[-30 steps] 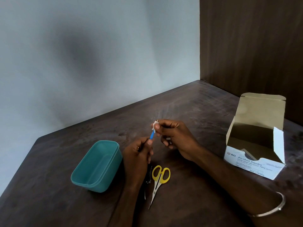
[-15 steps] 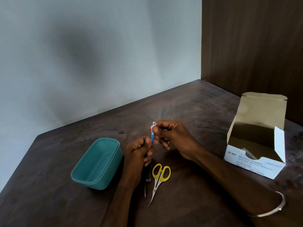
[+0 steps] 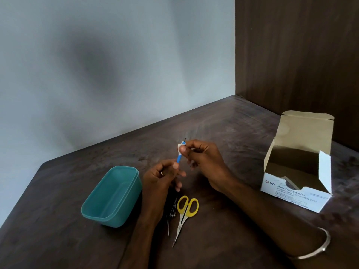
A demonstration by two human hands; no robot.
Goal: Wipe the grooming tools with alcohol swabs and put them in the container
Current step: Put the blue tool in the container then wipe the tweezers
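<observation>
The person is wiping a blue-handled tool (image 3: 179,157): left hand (image 3: 162,176) pinching its lower end, right hand (image 3: 202,158) pinching a white swab (image 3: 179,146) round its tip. Next, it probably goes into the teal container (image 3: 111,195) at left.

A blue-handled tool (image 3: 179,157) and white swab (image 3: 179,146) in my hands, above yellow-handled scissors (image 3: 185,212), a teal container (image 3: 111,197) and a white-and-tan swab box (image 3: 297,171).

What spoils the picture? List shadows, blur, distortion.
Head view: a broad soft shadow darkens the wall; wide-angle bending tilts the table edges; the dim light leaves the small metal tools beside the scissors murky; the box print is soft.
</observation>
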